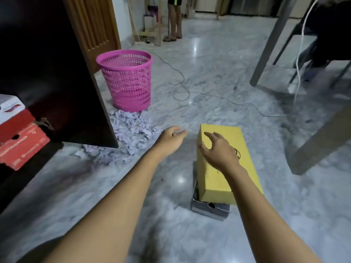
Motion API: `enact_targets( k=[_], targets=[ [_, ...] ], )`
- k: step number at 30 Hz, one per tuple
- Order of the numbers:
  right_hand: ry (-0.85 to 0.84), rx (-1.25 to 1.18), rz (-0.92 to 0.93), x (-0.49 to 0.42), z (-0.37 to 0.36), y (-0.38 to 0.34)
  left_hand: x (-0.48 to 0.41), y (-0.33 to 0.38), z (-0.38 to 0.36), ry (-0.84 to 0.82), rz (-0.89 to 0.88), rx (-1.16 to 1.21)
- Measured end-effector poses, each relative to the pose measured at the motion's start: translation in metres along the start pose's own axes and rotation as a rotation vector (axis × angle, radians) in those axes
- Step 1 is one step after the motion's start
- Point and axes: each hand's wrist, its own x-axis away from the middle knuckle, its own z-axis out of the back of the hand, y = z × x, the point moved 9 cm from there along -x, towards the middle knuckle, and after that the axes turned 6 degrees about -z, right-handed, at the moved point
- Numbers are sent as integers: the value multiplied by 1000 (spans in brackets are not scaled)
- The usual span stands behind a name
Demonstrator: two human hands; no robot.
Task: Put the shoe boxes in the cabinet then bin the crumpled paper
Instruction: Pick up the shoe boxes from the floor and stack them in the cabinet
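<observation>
A yellow shoe box (226, 179) lies on a dark grey shoe box (210, 209) on the marble floor. My right hand (218, 150) hovers over the yellow box's far end with fingers spread, holding nothing. To the left of the box, my left hand (171, 139) reaches forward with loosely curled, empty fingers. A dark cabinet (47, 69) stands open at the left. Inside it a red shoe box (20, 145) lies under a white and red one (9, 109). Crumpled white paper (133, 130) is heaped on the floor beside the cabinet. Just behind the heap stands a pink mesh bin (127, 80).
A grey cable (182, 92) loops across the floor behind the boxes. Table legs (269, 44) and a chair stand at the right, with a white cord (300, 54) hanging. A person's legs (174, 21) show at the far back by a wooden door (95, 29).
</observation>
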Motion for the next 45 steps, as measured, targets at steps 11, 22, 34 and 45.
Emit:
enact_targets(
  k=[11,22,34,45],
  targets=[
    [-53,-194,-535,4,-16,154,6,-72,-126,-255,364,194],
    [-406,-957,-492,16,-65,184,9,-103,-154,-368,406,285],
    [-470,-1216,-345,4,-44,131,-1,-46,-90,-275,297,370],
    [-671,-1174,-24,2,-10,-53,63,-1,105,-94,323,286]
  ],
)
